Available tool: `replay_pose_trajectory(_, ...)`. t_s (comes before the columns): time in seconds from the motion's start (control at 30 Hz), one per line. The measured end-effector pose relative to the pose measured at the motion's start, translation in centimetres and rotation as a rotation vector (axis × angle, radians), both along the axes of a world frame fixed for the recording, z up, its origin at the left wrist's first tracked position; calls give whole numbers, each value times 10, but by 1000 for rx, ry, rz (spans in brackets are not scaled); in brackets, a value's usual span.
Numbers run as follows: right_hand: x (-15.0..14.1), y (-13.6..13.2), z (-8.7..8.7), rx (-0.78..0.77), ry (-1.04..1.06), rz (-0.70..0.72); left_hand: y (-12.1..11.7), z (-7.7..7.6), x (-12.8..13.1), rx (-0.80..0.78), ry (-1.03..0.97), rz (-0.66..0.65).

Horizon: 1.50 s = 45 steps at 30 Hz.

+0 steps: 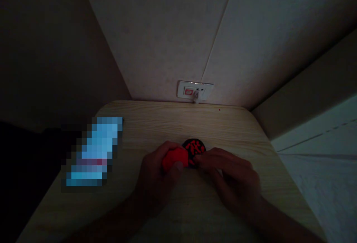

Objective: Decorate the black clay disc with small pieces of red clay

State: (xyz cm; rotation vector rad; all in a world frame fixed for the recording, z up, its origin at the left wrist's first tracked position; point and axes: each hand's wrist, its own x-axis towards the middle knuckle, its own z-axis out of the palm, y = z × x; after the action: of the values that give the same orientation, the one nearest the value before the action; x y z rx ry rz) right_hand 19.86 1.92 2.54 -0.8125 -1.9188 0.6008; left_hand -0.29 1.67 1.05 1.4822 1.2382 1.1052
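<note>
My left hand [156, 172] is closed round a smooth red lump [175, 159], its thumb resting on the near side. What the lump is made of I cannot tell for sure; it looks soft, like clay. Just right of it, a black round dish or lid [192, 141] lies on the wooden table, with several small red pieces [196, 147] scattered over it. From the right, my right hand [231, 176] reaches to the near edge of the black round, thumb and fingertips drawn together there. Whatever they pinch, if anything, is too dark and small to make out.
The light wood-grain table [156, 120] has rounded far corners and meets a pale wall. A socket plate [195, 91] with something plugged in sits just above its far edge. On the left lies a lit, pixelated screen [96, 150], perhaps a phone. A tiny dark speck [219, 109] lies near the back.
</note>
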Motion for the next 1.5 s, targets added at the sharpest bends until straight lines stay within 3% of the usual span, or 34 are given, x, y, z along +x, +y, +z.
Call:
replay_pose_trajectory(0.47,-2,0,-2,-81,54,-74,-2,-1,-1,14,14,0)
replay_pose_trajectory(0.67,-1,-1,1,-28,-24,-55,-1,-3,0,15,-4,10)
replay_pose_trajectory(0.87,3,-6,0,-181,-70,-40,-1,-1,0,10,13,9)
replay_pose_trajectory(1.03,4,-10,-7,-271,26,-58,-1,0,1,7,15,7)
replay_pose_trajectory(1.33,-3,-5,-3,-107,-2,-118,0,-1,0,11,11,5)
replay_pose_trajectory(1.5,-1,-5,1,-98,-31,-99,-2,-1,-1,9,15,9)
